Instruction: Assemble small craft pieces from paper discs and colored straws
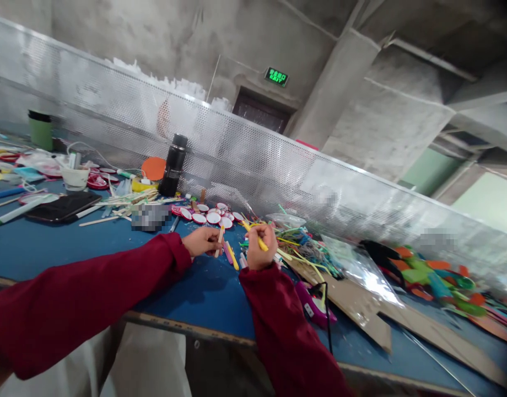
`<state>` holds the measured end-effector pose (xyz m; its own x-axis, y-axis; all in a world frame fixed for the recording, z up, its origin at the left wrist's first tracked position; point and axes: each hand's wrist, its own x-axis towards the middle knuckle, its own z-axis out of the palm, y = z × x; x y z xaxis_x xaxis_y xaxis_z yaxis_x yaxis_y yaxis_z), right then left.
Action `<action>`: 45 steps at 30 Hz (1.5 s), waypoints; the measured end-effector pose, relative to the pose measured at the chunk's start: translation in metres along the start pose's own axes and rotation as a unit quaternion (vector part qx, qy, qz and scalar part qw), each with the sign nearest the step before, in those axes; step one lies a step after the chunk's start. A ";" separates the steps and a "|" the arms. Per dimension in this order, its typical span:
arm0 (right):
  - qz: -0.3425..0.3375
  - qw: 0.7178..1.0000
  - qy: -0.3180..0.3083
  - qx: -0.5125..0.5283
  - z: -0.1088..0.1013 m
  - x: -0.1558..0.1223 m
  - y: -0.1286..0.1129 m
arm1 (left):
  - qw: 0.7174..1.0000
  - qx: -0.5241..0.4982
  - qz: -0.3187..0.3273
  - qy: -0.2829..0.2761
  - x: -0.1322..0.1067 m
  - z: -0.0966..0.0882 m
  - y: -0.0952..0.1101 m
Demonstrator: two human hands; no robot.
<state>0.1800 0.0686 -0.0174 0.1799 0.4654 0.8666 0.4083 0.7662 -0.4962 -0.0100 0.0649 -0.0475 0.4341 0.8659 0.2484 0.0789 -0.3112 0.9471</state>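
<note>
Both my arms wear dark red sleeves and reach over a blue table (204,292). My left hand (201,241) is closed round a pale wooden stick (221,238) that points up and down. My right hand (259,246) is a fist closed on a yellow stick (257,238) that pokes out at both sides. Between and below the hands lie a few pink and yellow sticks (231,256) on the table. Just behind the hands sits a cluster of round red-and-white discs (208,215).
A perforated metal screen (253,160) runs along the table's far edge. A black flask (173,165), white cup (75,178), green cup (41,129) and black phone (63,207) stand at left. Cardboard pieces (361,309), a plastic bag (356,264), tangled sticks (307,248), coloured foam shapes (435,275) and a pink tool (313,303) lie at right.
</note>
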 end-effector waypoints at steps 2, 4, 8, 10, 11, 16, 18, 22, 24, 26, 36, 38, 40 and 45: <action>-0.006 0.999 -0.036 -0.005 -0.002 -0.010 -0.006 | 1.000 -0.002 -0.010 -0.001 -0.001 0.001 0.001; -0.036 0.997 -0.068 -0.023 -0.003 -0.019 -0.013 | 1.000 -0.006 -0.014 -0.002 -0.002 0.003 0.004; -0.074 0.992 -0.082 -0.061 -0.001 -0.026 -0.023 | 1.000 -0.014 -0.015 -0.008 -0.003 0.004 0.006; -0.086 0.990 -0.094 -0.063 0.001 -0.028 -0.023 | 1.000 -0.014 -0.017 -0.009 -0.003 0.004 0.005; -0.093 0.989 -0.100 -0.062 0.001 -0.028 -0.022 | 1.000 -0.014 -0.017 -0.008 -0.003 0.004 0.004; -0.106 0.987 -0.107 -0.059 0.003 -0.030 -0.018 | 1.000 -0.015 -0.018 -0.002 -0.002 0.005 0.002; -0.102 0.988 -0.106 -0.055 0.003 -0.030 -0.018 | 1.000 -0.016 -0.020 -0.006 -0.002 0.005 0.002; -0.089 0.989 -0.103 -0.060 0.003 -0.029 -0.018 | 1.000 -0.016 -0.020 -0.009 -0.002 0.005 0.001; -0.086 0.989 -0.097 -0.066 0.003 -0.029 -0.018 | 1.000 -0.016 -0.018 -0.004 -0.002 0.005 0.000; -0.083 0.990 -0.093 -0.070 0.003 -0.029 -0.017 | 1.000 -0.016 -0.017 0.000 -0.001 0.005 0.000; -0.073 0.990 -0.099 -0.070 0.003 -0.030 -0.020 | 1.000 -0.005 -0.015 0.002 -0.001 0.005 0.001; -0.076 0.989 -0.102 -0.070 0.003 -0.030 -0.020 | 1.000 -0.007 -0.016 0.003 -0.001 0.005 0.000; -0.079 0.989 -0.103 -0.072 0.003 -0.030 -0.021 | 1.000 -0.008 -0.015 0.001 -0.001 0.005 0.000; -0.085 0.987 -0.108 -0.078 0.004 -0.029 -0.021 | 1.000 -0.004 -0.013 -0.004 -0.001 0.005 -0.002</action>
<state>0.1630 0.0406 -0.0325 -0.0916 0.4325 0.8970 0.5523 0.7716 -0.3156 -0.0063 0.0632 -0.0503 0.4389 0.8704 0.2230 0.0825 -0.2862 0.9546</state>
